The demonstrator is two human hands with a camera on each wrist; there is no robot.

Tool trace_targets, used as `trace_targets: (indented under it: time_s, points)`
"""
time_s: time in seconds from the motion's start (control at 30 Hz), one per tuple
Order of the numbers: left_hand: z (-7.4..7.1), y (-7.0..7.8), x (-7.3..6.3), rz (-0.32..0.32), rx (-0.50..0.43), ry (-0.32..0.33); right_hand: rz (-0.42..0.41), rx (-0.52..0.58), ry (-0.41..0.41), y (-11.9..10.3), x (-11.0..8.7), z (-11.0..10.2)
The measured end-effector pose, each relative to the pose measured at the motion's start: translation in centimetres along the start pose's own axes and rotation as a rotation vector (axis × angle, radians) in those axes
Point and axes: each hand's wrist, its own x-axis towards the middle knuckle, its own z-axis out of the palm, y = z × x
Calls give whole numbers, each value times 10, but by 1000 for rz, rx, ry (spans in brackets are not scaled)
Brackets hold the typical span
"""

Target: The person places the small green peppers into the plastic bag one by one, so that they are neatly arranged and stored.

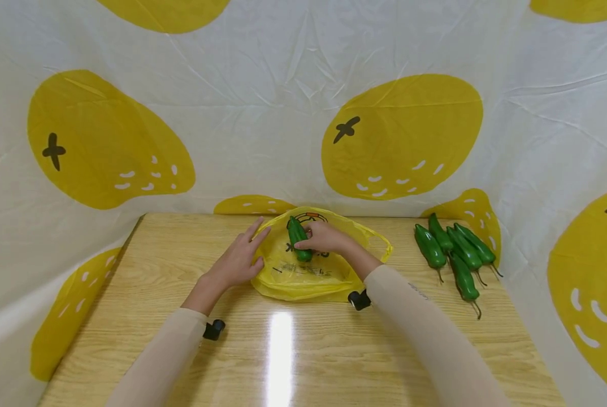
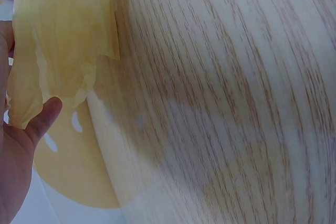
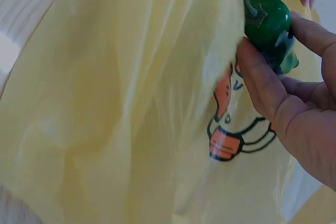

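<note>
A yellow plastic bag (image 1: 341, 275) with printed drawings lies spread on the table in the head view. At its left edge is my left hand (image 1: 237, 257), fingers extended and thumb apart, touching the plastic. The left wrist view shows the left thumb (image 2: 46, 116) beside the hanging edge of the bag (image 2: 65, 30). Over the bag's middle, my right hand (image 1: 324, 236) pinches a glossy green chili pepper (image 1: 297, 237) between thumb and fingers. Its curved stem shows in the right wrist view, where the pepper (image 3: 268, 22) is above the bag's printed figure.
Several more green peppers (image 1: 463, 274) lie grouped at the right of the wooden table (image 1: 191, 362). A white cloth with yellow fruit prints (image 1: 263, 141) rises behind the table and at both sides. One bag handle (image 1: 385, 243) loops out toward the right.
</note>
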Motion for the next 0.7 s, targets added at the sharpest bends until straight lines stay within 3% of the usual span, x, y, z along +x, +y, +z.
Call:
trace_targets:
  time_s: [0.7]
  points:
    - [0,1,1,-15,5,-30,45,25,54,-7,25,33]
